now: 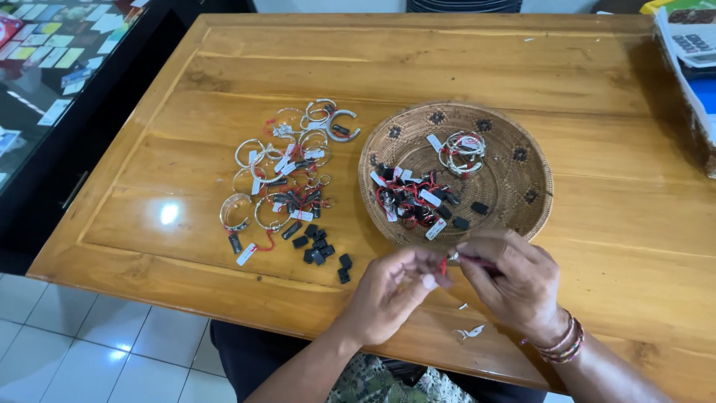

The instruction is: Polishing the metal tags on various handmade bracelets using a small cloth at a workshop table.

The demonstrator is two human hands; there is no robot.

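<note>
My left hand (pixel 391 291) and my right hand (pixel 514 280) meet over the near edge of the wooden table (pixel 447 67). Between their fingertips they pinch a small silver piece with a red string (pixel 450 259). The right hand also grips a thin dark tool. Just beyond them sits a round woven basket (pixel 514 186) holding silver bangles (pixel 462 151) and a tangle of black tags, white labels and red strings (pixel 414 200). A pile of silver bangles with tags (pixel 287 172) lies to the left of the basket.
Loose black tags (pixel 321 248) lie near the pile. Small white scraps (pixel 468 332) sit by the table's front edge. A glass display counter (pixel 45 75) stands at the far left. A box with a calculator (pixel 693 45) is at the back right. White floor tiles lie below.
</note>
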